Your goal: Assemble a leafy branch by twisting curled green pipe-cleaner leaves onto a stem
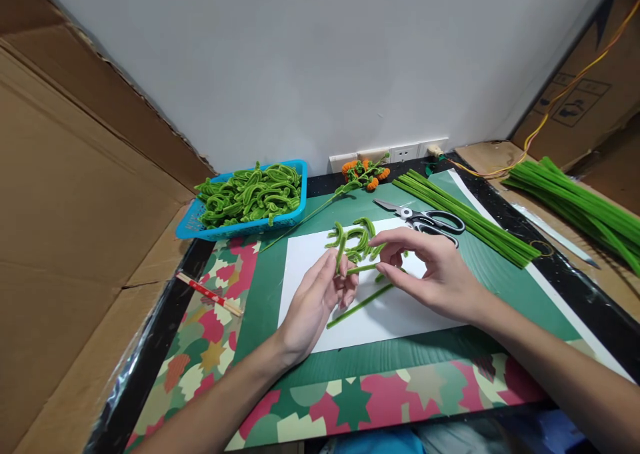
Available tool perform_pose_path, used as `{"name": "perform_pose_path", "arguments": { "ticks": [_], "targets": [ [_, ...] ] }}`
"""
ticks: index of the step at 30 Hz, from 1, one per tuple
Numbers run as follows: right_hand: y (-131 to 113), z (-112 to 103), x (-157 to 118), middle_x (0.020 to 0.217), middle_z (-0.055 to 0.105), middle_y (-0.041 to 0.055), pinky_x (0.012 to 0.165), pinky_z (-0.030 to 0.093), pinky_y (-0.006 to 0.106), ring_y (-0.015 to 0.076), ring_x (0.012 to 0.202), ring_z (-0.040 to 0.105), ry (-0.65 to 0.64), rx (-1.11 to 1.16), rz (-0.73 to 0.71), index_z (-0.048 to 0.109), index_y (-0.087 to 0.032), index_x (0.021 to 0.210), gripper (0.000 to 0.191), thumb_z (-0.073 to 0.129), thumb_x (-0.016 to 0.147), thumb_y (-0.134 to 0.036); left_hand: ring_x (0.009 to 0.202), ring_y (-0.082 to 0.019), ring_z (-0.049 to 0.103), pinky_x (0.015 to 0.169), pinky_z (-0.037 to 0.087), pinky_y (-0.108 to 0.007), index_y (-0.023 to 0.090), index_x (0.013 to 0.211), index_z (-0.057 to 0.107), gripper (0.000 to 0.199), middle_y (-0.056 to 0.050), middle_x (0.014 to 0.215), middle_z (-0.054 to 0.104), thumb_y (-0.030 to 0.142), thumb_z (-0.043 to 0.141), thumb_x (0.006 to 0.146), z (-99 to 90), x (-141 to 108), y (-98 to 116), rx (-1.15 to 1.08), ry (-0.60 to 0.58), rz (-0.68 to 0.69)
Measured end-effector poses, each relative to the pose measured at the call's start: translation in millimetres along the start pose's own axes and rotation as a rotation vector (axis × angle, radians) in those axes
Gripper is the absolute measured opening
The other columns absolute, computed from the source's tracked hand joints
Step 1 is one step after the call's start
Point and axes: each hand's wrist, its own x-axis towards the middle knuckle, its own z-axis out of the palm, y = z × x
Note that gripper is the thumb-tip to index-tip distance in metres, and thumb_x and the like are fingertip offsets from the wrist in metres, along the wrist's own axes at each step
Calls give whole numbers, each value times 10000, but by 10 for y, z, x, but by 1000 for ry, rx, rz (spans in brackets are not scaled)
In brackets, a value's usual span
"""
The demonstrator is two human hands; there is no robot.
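Note:
My left hand (313, 297) pinches a bent green pipe cleaner (341, 253) between thumb and fingers. One part of it points up, and another stretches right toward my right hand (440, 271). That hand is open, its thumb and index finger apart in a curve; the thumb tip is at the pipe cleaner's right end, and I cannot tell whether it touches. Beneath both hands lies a sheet of white paper (295, 307). On it are several curled green pieces (357, 237), partly hidden by my hands, and a straight green length (357, 309).
A blue basket (240, 229) heaped with curled green pieces stands back left. Behind the paper lie an orange-flowered stem (350, 186), scissors (425, 219) and green pipe cleaners (465, 217). Another bundle (575, 204) and a white-handled tool (555, 234) are right; chopsticks (210, 294) left.

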Motion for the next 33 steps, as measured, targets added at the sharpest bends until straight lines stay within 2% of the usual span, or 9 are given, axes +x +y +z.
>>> {"name": "perform_pose_path", "arguments": {
  "ticks": [4, 9, 12, 18, 23, 29, 33],
  "targets": [
    [9, 14, -10, 946, 774, 28, 775, 634, 306, 161, 794, 719, -15, 3, -14, 709, -216, 1238, 264, 685, 987, -138, 691, -109, 504, 626, 418, -210, 184, 826, 577, 404, -9, 866, 608, 502, 781, 970, -10, 12, -7, 61, 45, 5],
    [15, -1, -12, 952, 763, 16, 774, 620, 303, 153, 781, 695, -6, -4, -33, 693, -230, 1289, 342, 688, 972, -103, 649, -115, 479, 631, 402, -244, 172, 710, 542, 466, -20, 782, 590, 492, 743, 983, -11, -1, 29, 86, -34, -36],
    [13, 0, -14, 945, 756, 16, 771, 617, 310, 157, 782, 691, -15, 10, -24, 691, -235, 1299, 349, 689, 974, -109, 637, -116, 447, 623, 372, -250, 158, 728, 593, 422, -15, 741, 571, 470, 743, 970, -15, -15, 38, 113, -36, -75],
    [5, 16, -32, 921, 755, 15, 761, 615, 293, 156, 793, 712, -42, 42, -4, 691, -212, 1293, 339, 703, 970, -113, 666, -123, 430, 646, 361, -252, 169, 586, 514, 472, -26, 722, 554, 404, 765, 910, -25, -8, 35, 147, -68, -69],
    [6, 17, -22, 1009, 783, 40, 742, 609, 277, 151, 805, 722, -71, 75, 11, 727, -207, 1218, 261, 711, 972, -121, 703, -136, 456, 651, 362, -248, 166, 563, 529, 458, -16, 726, 495, 375, 770, 891, -33, -23, 40, 134, -81, -61],
    [-6, 1, 4, 908, 753, 24, 698, 564, 264, 141, 767, 672, -45, 80, -32, 763, -187, 1056, 134, 721, 956, -108, 703, -137, 454, 659, 372, -261, 160, 554, 537, 443, -46, 781, 572, 331, 717, 922, -18, -30, 61, 129, -124, -44],
    [-15, -13, 2, 920, 749, 28, 711, 561, 267, 144, 779, 678, -63, 77, -28, 766, -182, 1064, 144, 741, 945, -105, 729, -153, 464, 679, 380, -273, 162, 533, 546, 441, -59, 804, 588, 316, 701, 915, -16, -34, 60, 121, -132, -46]
  ]
}}
